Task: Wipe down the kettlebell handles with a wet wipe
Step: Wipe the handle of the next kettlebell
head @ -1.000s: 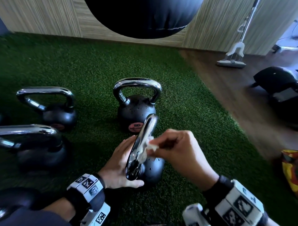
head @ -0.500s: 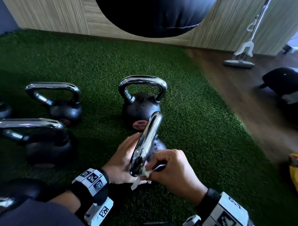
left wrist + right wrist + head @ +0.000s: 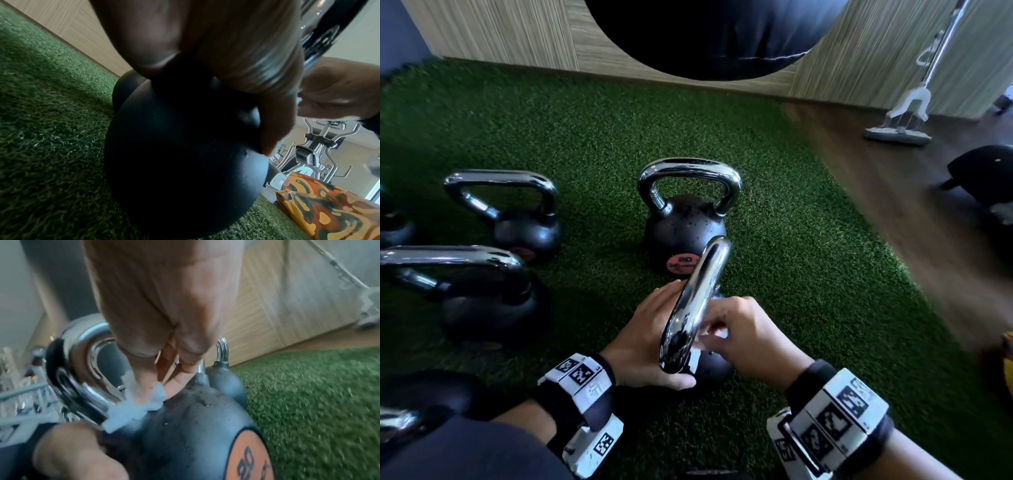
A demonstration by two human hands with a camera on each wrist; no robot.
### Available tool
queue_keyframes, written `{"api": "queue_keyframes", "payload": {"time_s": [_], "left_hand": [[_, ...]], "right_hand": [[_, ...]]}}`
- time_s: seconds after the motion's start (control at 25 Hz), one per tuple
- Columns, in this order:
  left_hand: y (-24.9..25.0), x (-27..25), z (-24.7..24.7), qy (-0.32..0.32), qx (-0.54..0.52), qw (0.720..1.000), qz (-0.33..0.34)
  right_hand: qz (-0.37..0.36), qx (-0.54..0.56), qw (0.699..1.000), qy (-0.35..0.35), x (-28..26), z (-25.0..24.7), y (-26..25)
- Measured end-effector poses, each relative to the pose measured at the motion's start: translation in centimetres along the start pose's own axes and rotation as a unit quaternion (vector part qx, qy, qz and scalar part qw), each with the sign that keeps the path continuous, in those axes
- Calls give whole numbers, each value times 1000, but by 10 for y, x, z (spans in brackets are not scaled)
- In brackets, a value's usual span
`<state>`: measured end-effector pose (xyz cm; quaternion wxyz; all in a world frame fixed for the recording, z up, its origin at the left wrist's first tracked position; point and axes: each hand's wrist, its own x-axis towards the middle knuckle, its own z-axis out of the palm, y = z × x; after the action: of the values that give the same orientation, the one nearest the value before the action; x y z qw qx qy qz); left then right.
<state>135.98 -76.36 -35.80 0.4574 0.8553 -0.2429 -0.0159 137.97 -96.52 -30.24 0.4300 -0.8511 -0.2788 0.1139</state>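
- Kettlebell, black iron with a polished chrome handle, stands on green turf nearest the person.
- Right hand pinches a crumpled white wet wipe at the handle's base.
- Left hand, fingers straight, braces the ball.
- Judging by this, four other kettlebells remain.

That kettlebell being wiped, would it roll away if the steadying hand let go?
Probably not far: the kettlebell looks like dense metal with a round black body, sunk a little in the turf. It might rock, since the left hand braces it. The chrome handle looks smooth, likely slippery once wiped.
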Motion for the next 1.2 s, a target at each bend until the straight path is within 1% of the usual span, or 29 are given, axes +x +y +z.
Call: {"api": "queue_keyframes", "payload": {"time_s": [0.08,0.12,0.2,0.28,0.4,0.44,0.52,0.56,0.64,0.72,0.76,0.8,0.84,0.88,0.92,1.0,1.04,1.16,1.2], "left_hand": [[-1,0,2,2,4,1000,-14],[-6,0,3,8,8,1000,-22],[-17,-2,7,9,20,999,-24],[-18,-2,7,14,21,999,-32],[-11,1,7,25,-1,999,-30],[-11,1,7,31,-5,999,-30],[-16,0,9,40,-6,999,-29],[-19,0,9,38,-7,999,-33],[-21,-2,9,26,3,999,-39],[-20,0,8,17,11,999,-41],[-18,0,8,20,-7,999,-45],[-16,1,7,17,-1,999,-39],[-15,1,7,20,11,999,-32],[-15,1,7,17,41,999,-20],[-14,1,7,12,49,999,-13],[-13,1,5,6,73,997,-7],[-15,2,7,4,82,997,-5],[-23,1,9,18,40,999,-14],[-25,2,9,23,37,999,-15]], "right_hand": [[-24,-18,999,-38,5,-1,0],[-25,-5,998,-53,4,-3,0],[-26,56,995,-82,2,-8,-1],[-23,91,991,-96,5,-9,4],[-16,87,990,-114,14,-3,12],[-17,106,987,-123,16,-3,13],[-10,177,975,-136,14,-5,15],[8,224,964,-140,12,-6,15],[50,343,928,-138,5,-5,16],[84,466,875,-100,3,1,17],[92,514,850,-75,4,4,18],[93,548,829,-54,5,7,18],[93,570,815,-41,5,8,18],[97,579,809,-36,4,9,15],[106,579,808,-32,2,9,13],[119,563,818,-11,1,10,7],[121,554,824,16,3,10,5],[117,521,834,137,13,6,2],[109,503,842,163,14,5,1]]}}
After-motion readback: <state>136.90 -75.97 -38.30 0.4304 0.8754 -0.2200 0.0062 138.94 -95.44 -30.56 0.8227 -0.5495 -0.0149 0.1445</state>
